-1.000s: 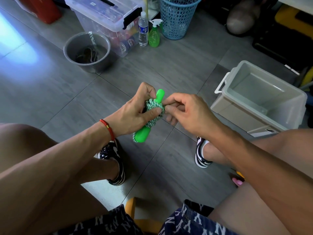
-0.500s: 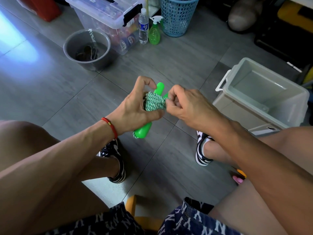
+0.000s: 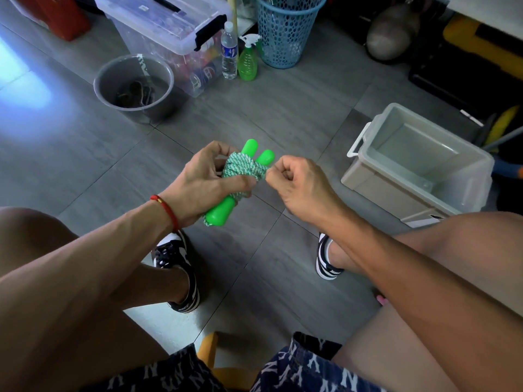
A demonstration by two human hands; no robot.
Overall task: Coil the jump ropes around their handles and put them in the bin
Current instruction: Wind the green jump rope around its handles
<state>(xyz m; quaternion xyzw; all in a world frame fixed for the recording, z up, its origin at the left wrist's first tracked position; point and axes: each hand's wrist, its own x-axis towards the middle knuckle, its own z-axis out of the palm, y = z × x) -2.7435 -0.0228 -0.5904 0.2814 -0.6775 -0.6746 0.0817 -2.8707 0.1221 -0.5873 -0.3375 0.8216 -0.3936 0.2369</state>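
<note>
The left hand (image 3: 209, 183) gripped the coiled jump rope (image 3: 240, 172) by its green handles (image 3: 218, 215); right-hand fingers (image 3: 278, 168) pinched the rope's tail. The bin (image 3: 418, 165) waited at three o'clock. A slack tuck might have let the coil spring loose.
</note>
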